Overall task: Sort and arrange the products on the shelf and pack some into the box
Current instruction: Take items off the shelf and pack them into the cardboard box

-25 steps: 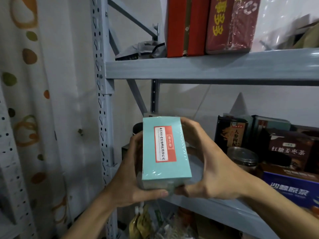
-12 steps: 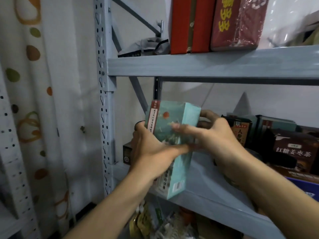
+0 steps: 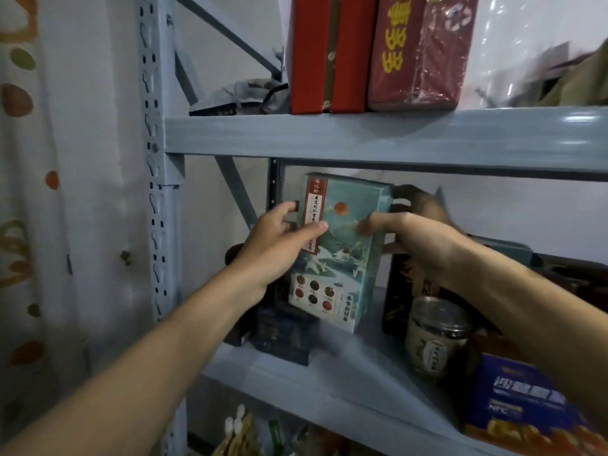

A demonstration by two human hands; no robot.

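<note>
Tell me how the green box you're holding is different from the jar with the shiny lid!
The teal box is flat-sided cardboard with printed pictures; the jar is round and see-through. The box is taller; the jar is squat. Both hands, left hand and right hand, grip the box; the jar stands untouched. Both are on the middle shelf.

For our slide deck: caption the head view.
Both hands, left hand and right hand, stand a teal box upright on the grey shelf.
</note>
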